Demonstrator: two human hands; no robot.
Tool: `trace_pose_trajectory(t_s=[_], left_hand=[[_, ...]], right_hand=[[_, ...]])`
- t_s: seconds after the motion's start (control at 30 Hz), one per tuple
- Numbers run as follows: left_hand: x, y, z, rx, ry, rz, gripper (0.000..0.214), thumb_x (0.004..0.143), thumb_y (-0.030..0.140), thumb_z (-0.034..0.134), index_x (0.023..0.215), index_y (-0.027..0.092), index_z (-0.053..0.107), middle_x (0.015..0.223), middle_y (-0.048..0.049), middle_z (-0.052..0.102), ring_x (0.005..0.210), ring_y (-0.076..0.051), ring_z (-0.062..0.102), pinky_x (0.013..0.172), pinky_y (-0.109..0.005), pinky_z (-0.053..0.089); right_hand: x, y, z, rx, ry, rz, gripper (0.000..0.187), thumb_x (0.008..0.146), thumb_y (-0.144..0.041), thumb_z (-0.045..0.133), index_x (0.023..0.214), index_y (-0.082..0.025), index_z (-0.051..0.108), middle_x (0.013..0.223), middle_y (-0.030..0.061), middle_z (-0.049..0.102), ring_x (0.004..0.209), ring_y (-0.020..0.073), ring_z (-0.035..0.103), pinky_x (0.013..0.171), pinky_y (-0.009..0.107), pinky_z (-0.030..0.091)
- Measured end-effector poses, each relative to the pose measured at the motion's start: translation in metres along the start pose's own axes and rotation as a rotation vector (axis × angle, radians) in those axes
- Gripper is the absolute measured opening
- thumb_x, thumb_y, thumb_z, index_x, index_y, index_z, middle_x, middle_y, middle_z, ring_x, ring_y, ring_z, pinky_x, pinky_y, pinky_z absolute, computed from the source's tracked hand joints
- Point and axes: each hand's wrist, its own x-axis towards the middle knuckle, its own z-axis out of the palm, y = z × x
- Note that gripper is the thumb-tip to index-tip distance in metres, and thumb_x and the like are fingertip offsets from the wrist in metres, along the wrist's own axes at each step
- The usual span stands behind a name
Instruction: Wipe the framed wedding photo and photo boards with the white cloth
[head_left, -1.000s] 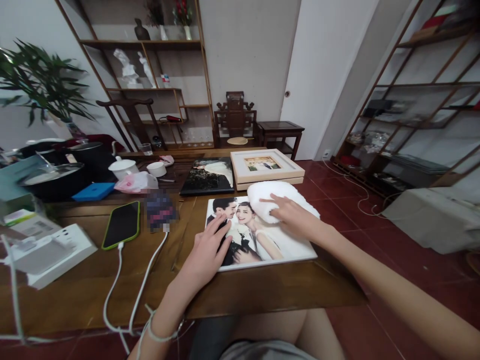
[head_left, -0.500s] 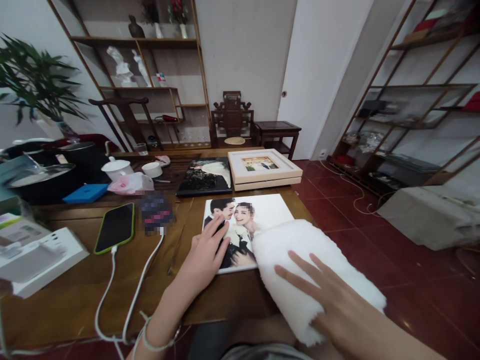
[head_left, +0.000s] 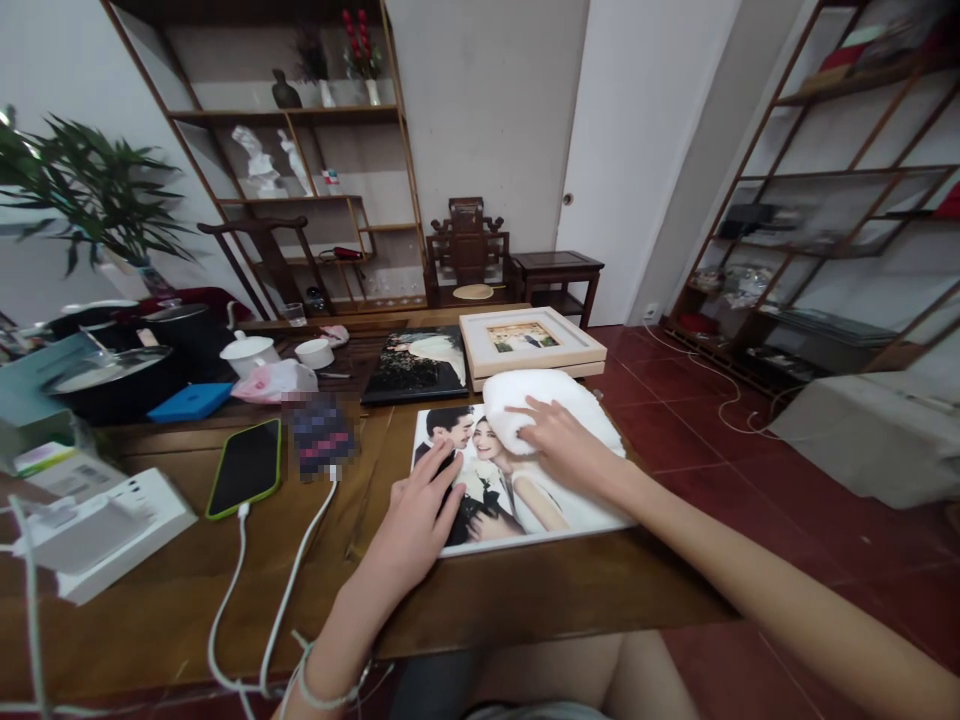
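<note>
The photo panel (head_left: 487, 490) lies near the front right corner of the table (head_left: 555, 590), its upper right hidden beneath a white cloth (head_left: 547, 390). The left hand (head_left: 421, 502), laid flat with fingers slightly spread, covers its left side; the right hand (head_left: 561, 443) rests on the cloth, but I cannot tell whether it grips

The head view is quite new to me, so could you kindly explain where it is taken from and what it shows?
There is no machine here, just a person's two bare hands. The camera is worn on the person's head and looks forward and down. A photo panel lies on the wooden table. The left hand rests on its left side; the right hand is on a white cloth covering its far right corner. Beyond lie a dark picture and a pale frame; to the left, a phone.
</note>
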Motion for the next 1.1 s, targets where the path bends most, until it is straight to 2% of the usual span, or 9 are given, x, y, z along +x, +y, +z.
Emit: trace_pose_trajectory(t_s=[0.17, 0.3, 0.4, 0.47, 0.53, 0.67, 0.87, 0.97, 1.1], left_hand=[[0.0, -0.002, 0.002, -0.011, 0.001, 0.01, 0.039, 0.094, 0.028, 0.033, 0.129, 0.019, 0.047, 0.144, -0.0127, 0.038, 0.134, -0.024, 0.03, 0.099, -0.046, 0.038], [0.0, -0.001, 0.002, -0.01, -0.013, -0.008, 0.04, 0.094, 0.03, 0.033, 0.129, 0.018, 0.047, 0.145, -0.0127, 0.036, 0.135, -0.024, 0.029, 0.102, -0.048, 0.034], [0.0, -0.001, 0.001, -0.011, -0.014, -0.004, 0.04, 0.094, 0.03, 0.033, 0.129, 0.018, 0.047, 0.144, -0.0126, 0.037, 0.135, -0.024, 0.029, 0.102, -0.047, 0.034], [0.0, -0.001, 0.001, -0.016, -0.002, 0.008, 0.039, 0.094, 0.029, 0.034, 0.129, 0.02, 0.048, 0.143, -0.0122, 0.038, 0.134, -0.024, 0.031, 0.102, -0.046, 0.035], [0.0, -0.001, 0.001, -0.021, 0.0, 0.01, 0.038, 0.093, 0.028, 0.035, 0.128, 0.02, 0.048, 0.143, -0.0125, 0.039, 0.134, -0.024, 0.031, 0.1, -0.046, 0.037], [0.0, 0.0, 0.0, -0.027, -0.016, -0.005, 0.038, 0.093, 0.029, 0.034, 0.128, 0.019, 0.049, 0.143, -0.0132, 0.038, 0.134, -0.026, 0.031, 0.096, -0.047, 0.04], [0.0, 0.002, -0.001, -0.03, -0.043, -0.028, 0.04, 0.094, 0.03, 0.032, 0.13, 0.017, 0.044, 0.145, -0.0129, 0.035, 0.136, -0.025, 0.027, 0.1, -0.047, 0.036], [0.0, 0.003, -0.002, -0.048, -0.052, -0.056, 0.044, 0.094, 0.031, 0.031, 0.135, 0.018, 0.035, 0.146, -0.0129, 0.033, 0.136, -0.023, 0.026, 0.102, -0.046, 0.033], [0.0, 0.003, -0.001, -0.06, -0.037, -0.075, 0.045, 0.094, 0.032, 0.03, 0.137, 0.018, 0.032, 0.146, -0.0139, 0.033, 0.135, -0.023, 0.028, 0.103, -0.046, 0.032]], right_hand=[[-0.046, -0.033, -0.001, 0.006, -0.016, -0.031, 0.034, 0.071, 0.004, 0.049, 0.089, -0.018, 0.069, 0.139, 0.01, 0.043, 0.132, 0.0341, 0.028, 0.101, 0.061, 0.027], [-0.093, -0.064, 0.004, 0.005, 0.085, -0.145, 0.017, 0.075, -0.01, 0.058, 0.071, -0.021, 0.07, 0.139, 0.0066, 0.044, 0.129, 0.0393, 0.03, 0.097, 0.065, 0.03], [-0.107, -0.073, 0.005, 0.021, 0.118, -0.204, 0.015, 0.074, -0.017, 0.062, 0.061, -0.021, 0.068, 0.138, 0.0052, 0.045, 0.126, 0.0421, 0.034, 0.093, 0.065, 0.034], [-0.102, -0.072, 0.003, 0.038, 0.071, -0.177, 0.013, 0.072, -0.013, 0.061, 0.065, -0.022, 0.069, 0.137, 0.0047, 0.047, 0.125, 0.042, 0.036, 0.092, 0.065, 0.036], [-0.088, -0.067, -0.002, 0.047, 0.018, -0.126, 0.022, 0.069, -0.005, 0.057, 0.076, -0.021, 0.07, 0.137, 0.0056, 0.047, 0.126, 0.0408, 0.035, 0.093, 0.065, 0.034], [-0.04, -0.048, -0.011, 0.039, -0.058, -0.029, 0.042, 0.066, 0.006, 0.046, 0.094, -0.018, 0.066, 0.138, 0.0087, 0.045, 0.129, 0.0354, 0.032, 0.097, 0.058, 0.033], [0.024, -0.02, -0.01, -0.008, -0.051, 0.017, 0.018, 0.081, -0.007, 0.048, 0.088, -0.014, 0.063, 0.118, 0.0138, 0.058, 0.109, 0.0302, 0.049, 0.084, 0.046, 0.043], [0.023, -0.019, -0.006, -0.014, -0.047, 0.013, 0.018, 0.082, -0.008, 0.049, 0.092, -0.014, 0.063, 0.128, 0.0131, 0.052, 0.116, 0.0328, 0.044, 0.088, 0.05, 0.04], [-0.017, -0.042, -0.003, -0.057, -0.046, -0.022, 0.032, 0.073, 0.001, 0.05, 0.097, -0.015, 0.064, 0.139, 0.0121, 0.043, 0.128, 0.0391, 0.03, 0.097, 0.06, 0.032]])
